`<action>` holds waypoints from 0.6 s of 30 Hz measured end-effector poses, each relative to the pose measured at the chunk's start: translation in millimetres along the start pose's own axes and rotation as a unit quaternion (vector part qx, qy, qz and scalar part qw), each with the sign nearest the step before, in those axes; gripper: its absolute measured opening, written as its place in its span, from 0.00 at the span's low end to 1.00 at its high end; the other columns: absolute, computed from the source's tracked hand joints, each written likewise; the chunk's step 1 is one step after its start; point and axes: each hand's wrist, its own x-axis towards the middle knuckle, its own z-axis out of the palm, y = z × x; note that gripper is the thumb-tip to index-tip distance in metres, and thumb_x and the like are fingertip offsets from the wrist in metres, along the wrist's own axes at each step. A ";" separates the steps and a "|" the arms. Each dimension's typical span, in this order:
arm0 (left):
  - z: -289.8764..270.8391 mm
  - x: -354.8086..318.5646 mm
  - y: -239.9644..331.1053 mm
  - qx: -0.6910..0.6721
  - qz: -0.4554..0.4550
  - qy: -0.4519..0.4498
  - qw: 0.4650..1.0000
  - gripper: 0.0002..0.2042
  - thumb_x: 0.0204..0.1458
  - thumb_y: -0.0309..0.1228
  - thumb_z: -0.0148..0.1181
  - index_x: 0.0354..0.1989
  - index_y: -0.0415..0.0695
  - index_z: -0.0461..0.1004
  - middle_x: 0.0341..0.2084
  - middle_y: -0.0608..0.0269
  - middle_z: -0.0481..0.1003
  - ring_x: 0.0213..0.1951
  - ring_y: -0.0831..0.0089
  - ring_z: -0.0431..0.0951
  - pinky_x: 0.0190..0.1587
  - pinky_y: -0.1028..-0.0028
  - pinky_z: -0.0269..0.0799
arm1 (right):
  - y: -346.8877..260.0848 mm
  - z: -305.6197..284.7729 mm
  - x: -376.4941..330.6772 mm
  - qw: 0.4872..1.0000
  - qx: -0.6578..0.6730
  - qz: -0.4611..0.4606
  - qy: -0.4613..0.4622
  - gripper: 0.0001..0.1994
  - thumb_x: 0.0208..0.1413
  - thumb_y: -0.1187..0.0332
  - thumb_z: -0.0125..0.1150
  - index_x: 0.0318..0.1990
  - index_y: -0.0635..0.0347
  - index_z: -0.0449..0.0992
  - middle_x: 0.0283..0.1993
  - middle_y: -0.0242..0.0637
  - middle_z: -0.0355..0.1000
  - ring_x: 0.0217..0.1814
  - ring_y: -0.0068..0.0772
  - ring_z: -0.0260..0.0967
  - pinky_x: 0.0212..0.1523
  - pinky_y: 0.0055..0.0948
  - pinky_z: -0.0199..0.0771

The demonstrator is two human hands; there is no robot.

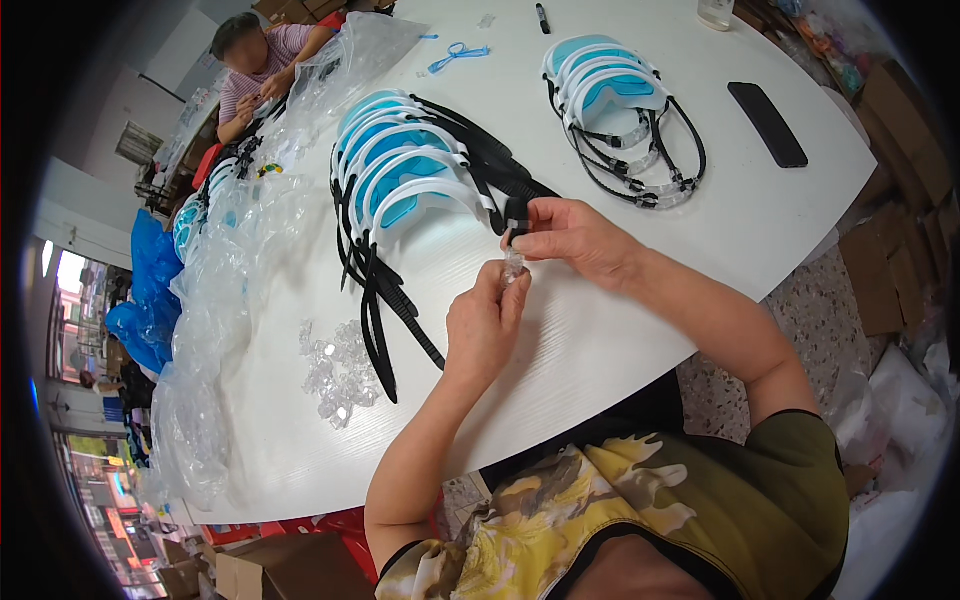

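The left hand (482,325) pinched a clear clip (513,265) between thumb and finger. Just beyond, the right hand (582,245) pinched a black strap (517,214), its long axis running near to far, roughly above the clip; contact was unclear. Farther, leftward, lay the goggles (424,188), nearer the right hand.

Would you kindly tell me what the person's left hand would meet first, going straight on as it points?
Holding a small clear plastic piece, the left hand would probably meet the bare right hand first, though depth is unclear.
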 end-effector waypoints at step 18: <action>-9.4 -24.3 -22.0 -0.131 -0.012 0.043 0.990 0.11 0.51 0.34 0.52 0.32 0.37 0.70 0.13 0.69 0.67 0.19 0.85 0.64 0.23 0.84 0.60 | -18.1 29.3 -18.2 0.577 -0.688 -0.440 -0.006 0.21 0.32 0.64 0.63 0.38 0.59 0.67 0.32 0.33 0.67 0.38 0.32 0.65 0.48 0.35 0.60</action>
